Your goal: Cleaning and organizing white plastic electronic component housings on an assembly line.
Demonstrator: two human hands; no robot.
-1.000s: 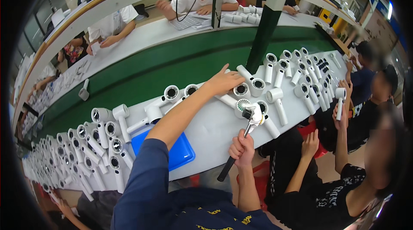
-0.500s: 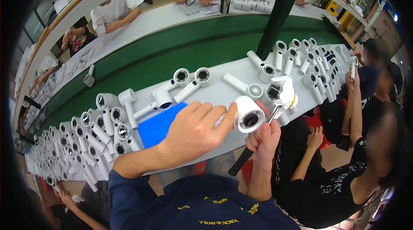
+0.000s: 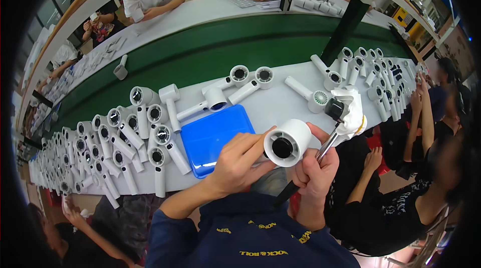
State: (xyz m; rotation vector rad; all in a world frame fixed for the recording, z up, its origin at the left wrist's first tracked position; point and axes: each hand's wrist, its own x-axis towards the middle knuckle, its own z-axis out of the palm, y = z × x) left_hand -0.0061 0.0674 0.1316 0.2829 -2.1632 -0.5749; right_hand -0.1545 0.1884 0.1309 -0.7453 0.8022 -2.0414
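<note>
A white handheld fan (image 3: 299, 133) is held up between my hands, its round head turned so the dark centre faces me. My left hand (image 3: 239, 161) closes on its left side; the fan's handle is mostly hidden. My right hand (image 3: 320, 171) grips the metal shaft of a hammer (image 3: 352, 117) and also touches the right side of the fan head. The hammer has a black handle end and a black striking face. White wrapping, bound with a yellow band, covers the rest of its head.
A blue tray (image 3: 213, 140) lies on the white table left of my hands. Many white fans (image 3: 159, 157) crowd the left end, with more (image 3: 375, 92) at the right. Behind runs a green belt (image 3: 210, 47), crossed by a dark green post (image 3: 345, 30). Co-workers sit around.
The fan has come nearer me and turned its dark centre more toward me. My left hand has shifted its hold, uncovering more of the blue tray. The view has shifted left.
</note>
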